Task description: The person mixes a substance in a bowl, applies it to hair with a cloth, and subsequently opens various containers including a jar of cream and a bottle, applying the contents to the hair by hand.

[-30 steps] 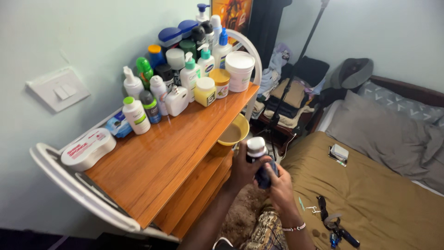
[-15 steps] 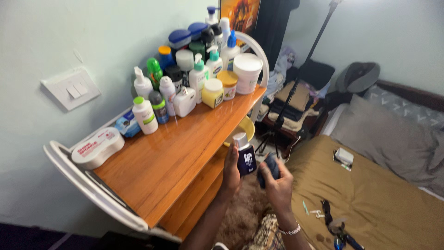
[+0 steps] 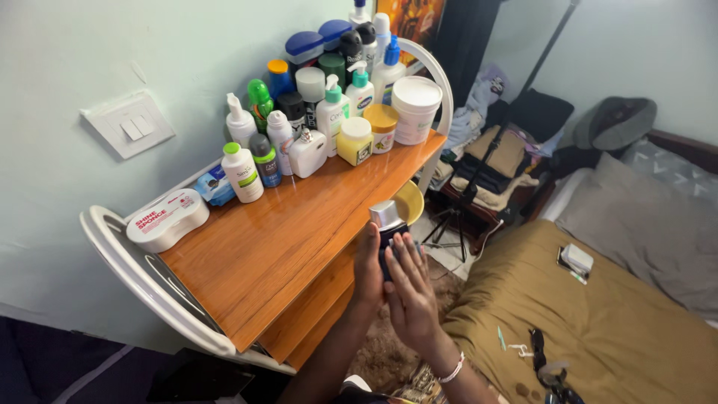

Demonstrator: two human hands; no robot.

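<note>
My left hand (image 3: 367, 266) grips a small dark bottle with a silver cap (image 3: 387, 215), held upright just off the front edge of the wooden shelf top (image 3: 284, 239). My right hand (image 3: 410, 295) lies flat against the bottle's side, fingers stretched out and covering most of the label. Whether anything sits under that palm is hidden.
Several toiletry bottles and jars (image 3: 329, 112) crowd the shelf's far end, and a white oval case (image 3: 166, 219) lies at its near left. A yellow bowl (image 3: 411, 200) sits on a lower shelf. To the right are a tripod (image 3: 479, 187), piled clothes (image 3: 501, 157) and a bed (image 3: 598, 314).
My right hand, closed around a dark blue thing beside the bottle half a second ago, now lies flat on the bottle. The bottle has risen slightly toward the shelf edge.
</note>
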